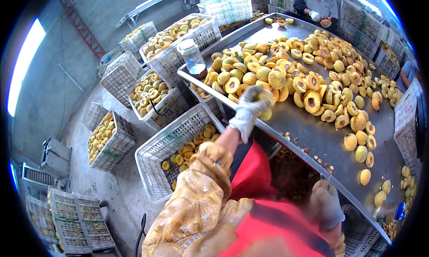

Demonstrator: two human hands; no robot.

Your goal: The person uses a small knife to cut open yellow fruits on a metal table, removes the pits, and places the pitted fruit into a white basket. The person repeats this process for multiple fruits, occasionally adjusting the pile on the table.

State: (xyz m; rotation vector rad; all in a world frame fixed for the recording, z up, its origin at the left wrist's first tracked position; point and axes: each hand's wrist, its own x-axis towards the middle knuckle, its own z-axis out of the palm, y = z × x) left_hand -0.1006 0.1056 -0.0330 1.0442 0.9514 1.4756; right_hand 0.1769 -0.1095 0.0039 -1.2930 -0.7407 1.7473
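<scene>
My left hand [253,106], in a whitish knit glove, reaches over the near edge of the metal table [295,123]. Its fingers are blurred around a yellow fruit half at the heap of halved yellow fruit [276,79], which look like peaches or apricots. My right hand [325,200], also gloved and blurred, is low at the table's near edge, above a container of dark scraps [291,170]. A thin metal piece shows at its fingertips; what the hand holds is unclear. Some fruit halves show brown pit hollows.
An open white plastic crate [147,156] with fruit halves stands left of my legs. A clear jar [192,57] sits on the table's left corner, another jar [388,212] at the right. Filled crates [117,153] stand on the floor. A co-worker [316,5] is across the table, another person [407,76] at right.
</scene>
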